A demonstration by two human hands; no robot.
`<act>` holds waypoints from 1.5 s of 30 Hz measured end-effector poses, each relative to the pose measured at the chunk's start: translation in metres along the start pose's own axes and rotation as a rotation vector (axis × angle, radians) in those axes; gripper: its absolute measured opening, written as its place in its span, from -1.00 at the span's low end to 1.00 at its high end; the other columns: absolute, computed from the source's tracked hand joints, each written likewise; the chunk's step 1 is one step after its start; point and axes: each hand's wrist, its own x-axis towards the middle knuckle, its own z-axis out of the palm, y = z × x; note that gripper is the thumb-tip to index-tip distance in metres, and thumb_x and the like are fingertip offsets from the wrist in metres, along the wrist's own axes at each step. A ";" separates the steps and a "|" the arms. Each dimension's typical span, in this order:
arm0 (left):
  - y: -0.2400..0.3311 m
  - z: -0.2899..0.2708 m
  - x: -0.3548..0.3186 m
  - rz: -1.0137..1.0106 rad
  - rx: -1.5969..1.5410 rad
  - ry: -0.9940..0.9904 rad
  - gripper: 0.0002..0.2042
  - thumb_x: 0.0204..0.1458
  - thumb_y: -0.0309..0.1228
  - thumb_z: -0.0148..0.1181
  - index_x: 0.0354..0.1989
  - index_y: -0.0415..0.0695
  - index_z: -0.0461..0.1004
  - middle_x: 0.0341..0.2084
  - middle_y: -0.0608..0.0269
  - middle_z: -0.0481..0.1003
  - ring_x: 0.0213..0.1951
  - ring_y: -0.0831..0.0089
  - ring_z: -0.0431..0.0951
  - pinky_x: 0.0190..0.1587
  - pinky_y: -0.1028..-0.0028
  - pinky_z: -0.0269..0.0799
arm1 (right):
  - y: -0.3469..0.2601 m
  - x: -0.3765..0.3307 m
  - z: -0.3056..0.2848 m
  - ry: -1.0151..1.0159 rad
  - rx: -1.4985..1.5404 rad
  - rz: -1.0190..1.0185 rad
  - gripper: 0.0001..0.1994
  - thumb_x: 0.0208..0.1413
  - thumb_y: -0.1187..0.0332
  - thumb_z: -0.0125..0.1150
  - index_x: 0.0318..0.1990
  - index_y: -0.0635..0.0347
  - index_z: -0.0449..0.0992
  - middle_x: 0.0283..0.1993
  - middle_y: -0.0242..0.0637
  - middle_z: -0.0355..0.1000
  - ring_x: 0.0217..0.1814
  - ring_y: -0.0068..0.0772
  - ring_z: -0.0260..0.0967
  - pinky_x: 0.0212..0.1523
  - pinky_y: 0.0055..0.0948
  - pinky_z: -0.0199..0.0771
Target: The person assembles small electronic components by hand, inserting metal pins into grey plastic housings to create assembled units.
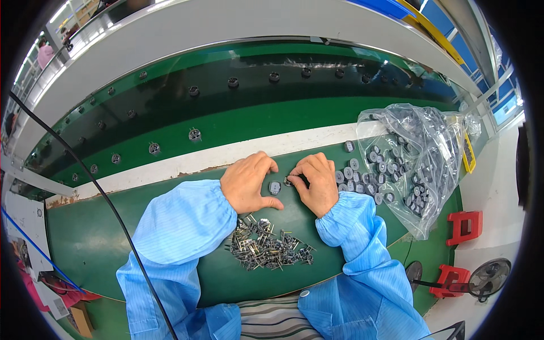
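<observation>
My left hand (pixel 245 182) rests over the green bench with thumb and fingers apart. In the gap between them lies a small grey round cap (pixel 275 187), apparently untouched. My right hand (pixel 315 185) is closed in a pinch on a small dark round part (pixel 288 181), mostly hidden by the fingertips. Nearer to me is a heap of small dark parts with metal pins (pixel 266 245). Several loose grey round caps (pixel 354 164) lie to the right of my right hand, and one cap (pixel 349 146) stands apart behind them.
A clear plastic bag (pixel 422 221) of grey caps lies open at the right. Beyond a white ledge (pixel 170 170), a green and black conveyor belt (pixel 238 116) carries spaced round parts. A black cable (pixel 102 192) crosses at left. Red stools (pixel 466 226) and a fan (pixel 490 277) stand at right.
</observation>
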 end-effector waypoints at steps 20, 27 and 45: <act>-0.004 0.005 0.004 0.054 -0.225 0.016 -0.56 -0.17 -0.35 0.60 -0.11 -0.09 0.54 -0.18 0.21 0.47 0.01 0.14 0.47 0.08 0.19 0.39 | 0.001 0.005 -0.006 0.058 0.148 0.045 -0.89 -0.07 0.44 0.50 -0.39 0.09 0.66 -0.25 -0.45 0.54 -0.04 -0.31 0.40 0.04 -0.21 0.20; -0.008 0.007 0.000 -0.026 -0.023 0.037 -0.54 -0.31 -0.20 0.68 -0.29 -0.05 0.52 -0.26 0.25 0.43 -0.09 0.15 0.47 -0.02 0.21 0.34 | -0.009 0.011 0.006 -0.070 0.250 0.030 -0.89 -0.03 0.39 0.52 -0.35 0.07 0.67 -0.23 -0.49 0.52 0.02 -0.35 0.38 0.10 -0.23 0.16; -0.011 0.012 0.006 0.024 -0.063 0.089 -0.59 -0.32 -0.27 0.68 -0.34 -0.05 0.55 -0.31 0.26 0.46 -0.13 0.14 0.49 -0.06 0.21 0.38 | -0.019 0.010 0.008 0.041 -0.077 -0.201 -0.82 -0.13 0.40 0.48 -0.32 0.06 0.61 -0.27 -0.42 0.46 -0.02 -0.27 0.38 0.00 -0.13 0.22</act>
